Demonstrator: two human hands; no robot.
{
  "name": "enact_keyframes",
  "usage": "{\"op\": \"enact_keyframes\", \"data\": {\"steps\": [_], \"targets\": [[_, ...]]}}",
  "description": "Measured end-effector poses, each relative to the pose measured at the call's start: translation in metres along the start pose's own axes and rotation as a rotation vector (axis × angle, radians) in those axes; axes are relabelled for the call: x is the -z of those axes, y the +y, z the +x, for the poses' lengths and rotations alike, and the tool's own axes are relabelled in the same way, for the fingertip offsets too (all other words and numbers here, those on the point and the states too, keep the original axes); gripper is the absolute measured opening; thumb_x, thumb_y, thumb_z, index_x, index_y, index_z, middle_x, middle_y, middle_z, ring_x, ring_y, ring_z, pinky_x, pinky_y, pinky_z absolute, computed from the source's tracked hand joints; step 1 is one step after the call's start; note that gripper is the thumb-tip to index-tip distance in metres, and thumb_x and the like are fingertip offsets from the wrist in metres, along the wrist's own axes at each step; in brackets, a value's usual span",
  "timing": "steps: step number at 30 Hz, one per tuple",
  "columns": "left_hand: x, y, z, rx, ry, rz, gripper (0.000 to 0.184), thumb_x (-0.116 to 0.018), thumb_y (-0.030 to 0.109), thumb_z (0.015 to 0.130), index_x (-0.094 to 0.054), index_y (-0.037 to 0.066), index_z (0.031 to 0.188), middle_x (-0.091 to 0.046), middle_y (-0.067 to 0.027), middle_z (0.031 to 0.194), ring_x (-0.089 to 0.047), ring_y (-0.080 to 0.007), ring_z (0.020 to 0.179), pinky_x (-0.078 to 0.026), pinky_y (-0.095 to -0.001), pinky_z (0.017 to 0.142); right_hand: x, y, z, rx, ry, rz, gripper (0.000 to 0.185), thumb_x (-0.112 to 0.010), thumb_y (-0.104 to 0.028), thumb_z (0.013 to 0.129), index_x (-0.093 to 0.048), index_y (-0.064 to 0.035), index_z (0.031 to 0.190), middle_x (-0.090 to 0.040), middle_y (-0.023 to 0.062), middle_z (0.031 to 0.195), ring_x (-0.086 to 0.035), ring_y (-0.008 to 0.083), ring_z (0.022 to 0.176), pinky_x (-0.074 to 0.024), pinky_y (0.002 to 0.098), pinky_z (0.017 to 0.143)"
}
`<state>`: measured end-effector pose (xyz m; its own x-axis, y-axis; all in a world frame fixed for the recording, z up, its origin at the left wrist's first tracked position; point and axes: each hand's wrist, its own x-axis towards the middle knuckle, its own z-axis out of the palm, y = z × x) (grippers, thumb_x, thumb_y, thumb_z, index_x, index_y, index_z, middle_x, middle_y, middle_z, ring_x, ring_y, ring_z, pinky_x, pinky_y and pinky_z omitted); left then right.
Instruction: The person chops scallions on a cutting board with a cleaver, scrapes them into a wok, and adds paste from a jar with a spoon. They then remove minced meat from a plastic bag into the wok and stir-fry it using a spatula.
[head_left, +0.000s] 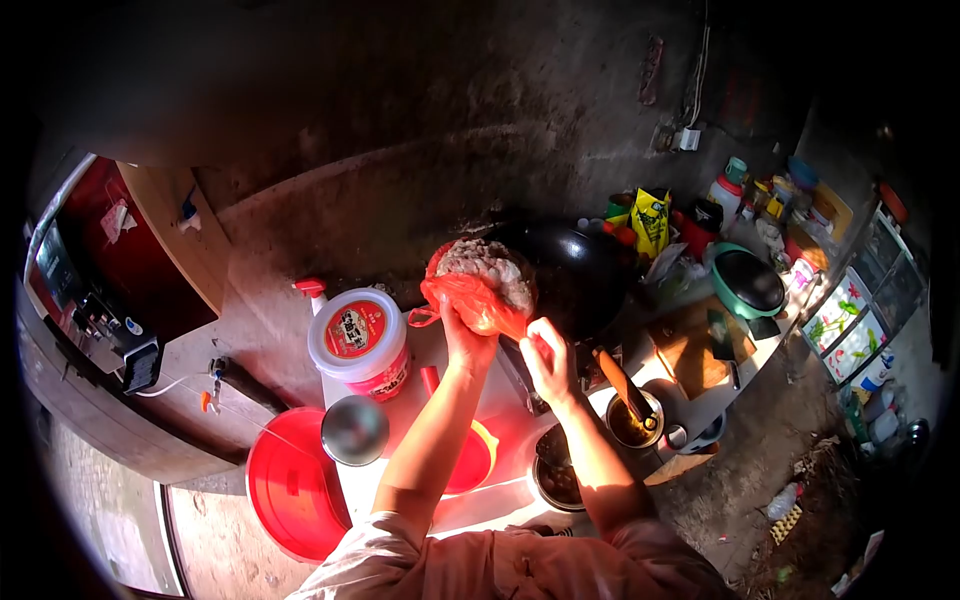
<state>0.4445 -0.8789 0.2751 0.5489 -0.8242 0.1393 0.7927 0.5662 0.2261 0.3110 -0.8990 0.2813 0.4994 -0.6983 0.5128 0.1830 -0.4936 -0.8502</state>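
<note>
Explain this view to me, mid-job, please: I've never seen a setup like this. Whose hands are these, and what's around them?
There is no machine: one camera on a person's head looks forward and down. The left hand supports an open red plastic bag with a lumpy, pale mass; the right hand's fingers pinch its edge. Beyond is a black wok. On the counter are a lidded tub, left, and a wooden board, right. I can't identify the mass.

From the wearer, a wok [580,280] sits at twelve o'clock, a tub [360,345] at eleven with a spray bottle [312,290] behind it, a basin [285,490] at ten, a board [685,350] beyond a pot [628,430] at one, a cabinet [845,330] at two.
</note>
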Motion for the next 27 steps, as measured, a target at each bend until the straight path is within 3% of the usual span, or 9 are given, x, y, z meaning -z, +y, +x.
{"op": "enact_keyframes", "data": {"steps": [2,4,5,6,7,9,11,22,27], "targets": [[0.007,-0.004,0.009,-0.027,0.002,0.147,0.054,-0.038,0.051,0.083,-0.042,0.010,0.118,-0.048,-0.0087,0.116,-0.044,-0.0262,0.108,-0.035,-0.0401,0.095,-0.017,-0.021,0.008,0.212,0.146,-0.352,0.027,-0.064,-0.027,0.074,-0.048,-0.0059,0.082,-0.056,0.0134,0.066,-0.057,0.0269,0.056,-0.0451,0.0326,0.051],[0.001,-0.005,0.013,-0.001,0.056,0.161,0.054,-0.034,0.052,0.085,-0.042,0.010,0.119,-0.047,-0.0087,0.118,-0.044,-0.0264,0.108,-0.034,-0.0381,0.094,-0.032,-0.024,0.011,0.133,0.166,-0.502,0.018,-0.059,-0.019,0.078,-0.048,-0.0043,0.084,-0.056,0.0141,0.071,-0.058,0.0255,0.065,-0.0427,0.0327,0.055],[-0.001,-0.007,0.014,0.009,0.072,0.199,0.059,-0.034,0.057,0.082,-0.043,0.011,0.118,-0.048,-0.0079,0.116,-0.045,-0.0241,0.106,-0.036,-0.0367,0.093,-0.035,-0.025,0.013,-0.023,0.087,-0.480,0.020,-0.056,-0.023,0.080,-0.051,-0.0043,0.085,-0.057,0.0178,0.072,-0.057,0.0334,0.068,-0.0436,0.0379,0.056],[-0.011,-0.007,0.011,0.020,0.090,0.237,0.064,-0.034,0.063,0.079,-0.043,0.012,0.117,-0.049,-0.0070,0.114,-0.046,-0.0219,0.104,-0.038,-0.0353,0.091,-0.038,-0.023,0.016,0.005,0.066,-0.555,0.020,-0.053,-0.023,0.081,-0.052,-0.0033,0.082,-0.056,0.0185,0.067,-0.056,0.0347,0.063,-0.0432,0.0389,0.054],[-0.002,-0.009,0.017,0.021,0.090,0.242,0.064,-0.034,0.063,0.079,-0.043,0.012,0.117,-0.049,-0.0070,0.114,-0.046,-0.0219,0.104,-0.038,-0.0353,0.091,-0.040,-0.023,0.020,-0.006,0.059,-0.505,0.019,-0.053,-0.022,0.081,-0.053,-0.0028,0.080,-0.055,0.0190,0.065,-0.056,0.0354,0.062,-0.0431,0.0393,0.053],[0.023,-0.009,0.034,0.108,-0.125,0.113,0.054,-0.040,0.052,0.084,-0.042,0.010,0.118,-0.048,-0.0078,0.116,-0.048,-0.0244,0.103,-0.039,-0.0360,0.089,-0.045,-0.021,0.023,-0.019,0.055,-0.454,0.019,-0.052,-0.021,0.081,-0.053,-0.0023,0.079,-0.055,0.0195,0.063,-0.055,0.0362,0.060,-0.0429,0.0397,0.052],[0.033,-0.007,0.047,0.168,-0.239,0.072,0.054,-0.040,0.051,0.084,-0.041,0.010,0.118,-0.048,-0.0079,0.116,-0.048,-0.0245,0.102,-0.039,-0.0360,0.089,-0.048,-0.016,0.023,-0.005,0.069,-0.473,0.018,-0.051,-0.019,0.081,-0.054,-0.0010,0.077,-0.054,0.0199,0.061,-0.055,0.0357,0.059,-0.0427,0.0395,0.052],[0.020,-0.016,0.040,0.133,-0.084,0.183,0.053,-0.042,0.048,0.083,-0.040,0.009,0.118,-0.049,-0.0083,0.115,-0.049,-0.0250,0.102,-0.040,-0.0364,0.088,-0.050,0.000,0.034,0.039,0.072,-0.356,0.018,-0.049,-0.014,0.080,-0.049,0.0002,0.070,-0.049,0.0204,0.055,-0.051,0.0361,0.052,-0.0377,0.0391,0.046],[0.021,-0.019,0.036,0.138,-0.077,0.195,0.052,-0.042,0.047,0.083,-0.040,0.009,0.119,-0.049,-0.0085,0.115,-0.049,-0.0253,0.101,-0.040,-0.0366,0.088,-0.045,0.000,0.041,0.014,0.019,-0.364,0.009,-0.052,-0.011,0.077,-0.053,-0.0019,0.077,-0.054,0.0192,0.062,-0.054,0.0370,0.059,-0.0422,0.0413,0.051]]}}
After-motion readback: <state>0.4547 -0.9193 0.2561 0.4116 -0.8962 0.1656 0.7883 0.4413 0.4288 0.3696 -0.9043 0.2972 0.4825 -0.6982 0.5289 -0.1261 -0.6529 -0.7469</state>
